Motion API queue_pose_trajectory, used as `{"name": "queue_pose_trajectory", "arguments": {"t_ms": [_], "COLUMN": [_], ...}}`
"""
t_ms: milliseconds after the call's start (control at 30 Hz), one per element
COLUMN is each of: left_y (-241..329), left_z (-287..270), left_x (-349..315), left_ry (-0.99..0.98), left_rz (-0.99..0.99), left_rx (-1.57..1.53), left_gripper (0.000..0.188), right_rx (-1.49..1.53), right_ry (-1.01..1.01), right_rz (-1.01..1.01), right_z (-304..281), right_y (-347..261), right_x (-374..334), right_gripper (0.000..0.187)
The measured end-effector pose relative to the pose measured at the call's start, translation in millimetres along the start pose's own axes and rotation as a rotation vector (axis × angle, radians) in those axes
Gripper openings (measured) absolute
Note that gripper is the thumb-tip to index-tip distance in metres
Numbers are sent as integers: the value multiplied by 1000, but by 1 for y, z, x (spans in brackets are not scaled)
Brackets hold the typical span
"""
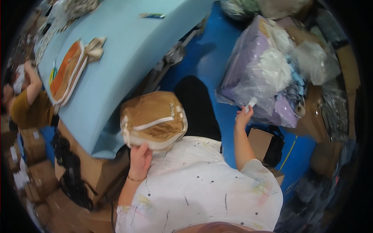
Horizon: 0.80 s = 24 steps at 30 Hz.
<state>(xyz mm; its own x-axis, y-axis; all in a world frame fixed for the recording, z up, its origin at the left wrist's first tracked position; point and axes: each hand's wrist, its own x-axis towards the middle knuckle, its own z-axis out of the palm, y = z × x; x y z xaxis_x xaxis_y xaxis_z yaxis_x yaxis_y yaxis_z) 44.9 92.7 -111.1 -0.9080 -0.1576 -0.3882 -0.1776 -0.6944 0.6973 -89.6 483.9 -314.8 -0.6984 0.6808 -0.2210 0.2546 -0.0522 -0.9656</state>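
A tan fabric bag (153, 112) with white piping and a cream lower band rests on my lap, beside the table edge. My left hand (140, 158) is closed on its near lower edge, thumb on the band. Out to the right, my right hand (243, 117) pinches a small white flat piece (252, 102); what it is exactly I cannot tell. That piece is at the near edge of a purple bin (240, 70), lined with clear plastic and heaped with white and blue scraps.
A table with a light blue cover (120, 58) runs along the left. On it lie a tan and orange bag piece (70, 73) and a slim tool (152, 16). Another person's mustard sleeve (33, 108) is at far left. Cardboard boxes (91, 171) stand below the table; an open carton (259, 143) is at right.
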Motion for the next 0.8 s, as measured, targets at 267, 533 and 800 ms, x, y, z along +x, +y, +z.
{"name": "queue_pose_trajectory", "arguments": {"t_ms": [267, 533, 800], "left_y": [6, -2, -6], "left_z": [25, -7, -15], "left_x": [20, 0, -16], "left_ry": [-49, -48, 92], "left_rz": [-109, 3, 118], "left_rx": [-3, 140, 259], "left_gripper": [62, 68, 33], "right_rx": [16, -595, -942], "right_ry": [-938, -1464, -2122], "right_rz": [-48, -839, -665], "right_z": [2, 127, 173], "right_y": [-99, -197, -210], "right_x": [-138, -163, -199], "right_gripper": [21, 15, 15]}}
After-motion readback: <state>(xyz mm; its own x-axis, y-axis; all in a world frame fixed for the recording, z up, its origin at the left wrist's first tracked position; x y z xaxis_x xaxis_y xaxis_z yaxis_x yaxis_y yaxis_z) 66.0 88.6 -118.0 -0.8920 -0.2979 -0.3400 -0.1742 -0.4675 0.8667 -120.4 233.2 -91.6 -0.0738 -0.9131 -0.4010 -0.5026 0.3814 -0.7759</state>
